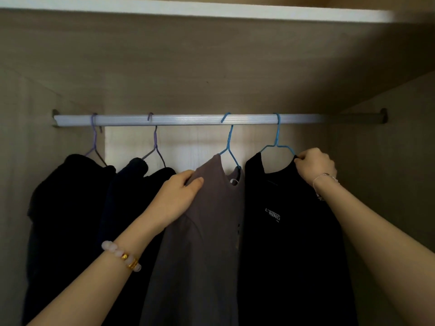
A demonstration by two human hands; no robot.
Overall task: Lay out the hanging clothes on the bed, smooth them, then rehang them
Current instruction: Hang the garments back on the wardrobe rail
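Observation:
Several garments hang from a pale metal rail [188, 120] inside a wardrobe. A grey shirt [207, 231] hangs on a blue wire hanger [228, 142]. My left hand [179, 196] grips its left shoulder. To the right hangs a black T-shirt with a white logo [282, 243] on another blue hanger [277, 140]. My right hand [314, 164] pinches that shirt's right shoulder at the hanger's end. Two dark garments [70, 220] [131, 208] hang at the left on purple hangers [94, 140] [155, 142].
The wardrobe's wooden side walls [388, 172] close in on both sides, and a white shelf edge [211, 10] runs overhead. The rail has bare stretches between the hooks and at its right end. No bed is in view.

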